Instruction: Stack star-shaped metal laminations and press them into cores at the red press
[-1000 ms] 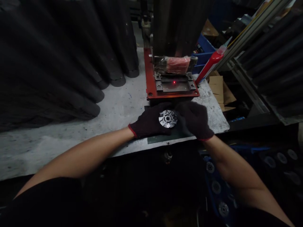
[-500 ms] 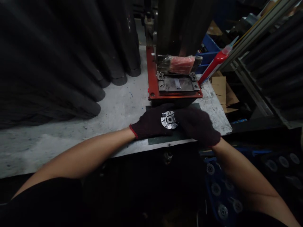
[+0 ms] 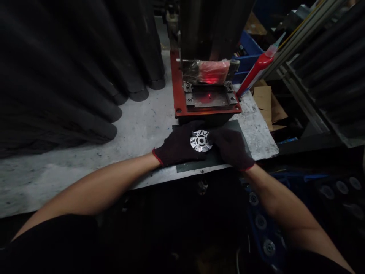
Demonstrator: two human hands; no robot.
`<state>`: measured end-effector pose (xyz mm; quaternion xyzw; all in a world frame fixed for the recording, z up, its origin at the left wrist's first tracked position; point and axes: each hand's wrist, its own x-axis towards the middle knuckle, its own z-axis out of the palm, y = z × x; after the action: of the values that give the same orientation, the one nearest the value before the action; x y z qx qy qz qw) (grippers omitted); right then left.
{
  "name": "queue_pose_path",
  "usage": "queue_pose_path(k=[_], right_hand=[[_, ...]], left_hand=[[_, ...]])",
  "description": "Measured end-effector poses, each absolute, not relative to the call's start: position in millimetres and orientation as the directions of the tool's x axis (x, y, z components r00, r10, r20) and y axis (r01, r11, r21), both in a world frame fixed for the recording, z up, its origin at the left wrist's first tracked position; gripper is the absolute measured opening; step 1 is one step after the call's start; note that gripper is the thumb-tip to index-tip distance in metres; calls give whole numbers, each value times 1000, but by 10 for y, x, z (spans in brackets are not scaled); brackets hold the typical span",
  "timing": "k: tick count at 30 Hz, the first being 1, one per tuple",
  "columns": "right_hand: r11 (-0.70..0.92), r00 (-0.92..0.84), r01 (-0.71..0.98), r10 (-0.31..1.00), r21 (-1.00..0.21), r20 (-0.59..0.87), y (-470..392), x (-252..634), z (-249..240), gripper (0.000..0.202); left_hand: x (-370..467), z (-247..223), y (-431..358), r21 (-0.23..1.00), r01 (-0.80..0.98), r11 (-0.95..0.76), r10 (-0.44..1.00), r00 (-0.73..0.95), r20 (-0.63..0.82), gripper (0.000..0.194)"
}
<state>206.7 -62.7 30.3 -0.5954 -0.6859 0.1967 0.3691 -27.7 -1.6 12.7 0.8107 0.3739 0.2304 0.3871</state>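
Note:
A round silver metal disc (image 3: 201,140) with a slotted face and a central hole lies in the grip of my left hand (image 3: 181,146). That hand wears a dark glove with a red cuff, its fingers and thumb around the disc's left side. My right hand (image 3: 232,148), gloved the same way, is curled close at the disc's right edge. Its fingertips are dark, and whatever they pinch is hidden. Both hands are over a dark green mat (image 3: 188,166) at the front edge of the worktable.
Just behind my hands stands a red-based machine (image 3: 178,102) with a metal fixture plate (image 3: 205,99) and a pink wrapped block (image 3: 213,71). A red bottle (image 3: 256,72) leans at its right. Grey tubes (image 3: 137,91) crowd the left. Discs sit in a blue tray (image 3: 256,239) below right.
A red light spot and glow now show on the fixture, where a pale bright patch was. The disc turned slightly in my left hand. My right hand shifted a little left.

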Motion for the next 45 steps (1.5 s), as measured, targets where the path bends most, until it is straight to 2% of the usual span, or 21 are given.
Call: queue_pose_path(k=[2,5,10,13,16,21,24,28,33,37,41,45], right_hand=[[142,5,644,982,-751,190,-699,2055,136,43],[162,-28,696,980,-700,199,-680,2068,98,40],[424,-348,823,903,-378,254,-688,2149,318,33],[503,-438,814,860,-291,260,-735,2184,383,36],[477,-401,797,877,-370,265,-757,2185,328,40],[217,-144,676,976,-705,162,-704,2196,188,40],[128,-77,585,992,-801,101,-665,2248,179,38],[35,10,549,999,-835,48,-643,2234,191,36],[-16,133,511,989,-859,61,-562,2098,197,37],[25,90,515,993,-857,82,-529,2084,221,33],[27,84,502,993,-865,80,-579,2104,184,36],[85,18,525,994,-847,111,-625,2095,69,28]], left_hand=[[-276,114,-9,783,455,-423,791,607,75,118],[-270,100,-6,767,483,-421,799,597,63,119],[-274,97,-1,770,477,-423,795,604,63,119],[-278,110,4,795,450,-406,797,601,67,119],[-277,127,9,808,435,-397,792,608,62,117],[-267,165,6,806,441,-394,795,605,57,116],[-269,174,5,811,435,-390,791,610,53,117],[-272,139,17,814,422,-398,791,608,71,118],[-264,125,7,794,456,-402,804,591,68,112],[-255,163,-7,775,490,-399,810,585,47,110],[-249,189,-5,743,543,-391,826,563,23,116],[-239,206,-15,707,593,-385,840,543,2,120]])
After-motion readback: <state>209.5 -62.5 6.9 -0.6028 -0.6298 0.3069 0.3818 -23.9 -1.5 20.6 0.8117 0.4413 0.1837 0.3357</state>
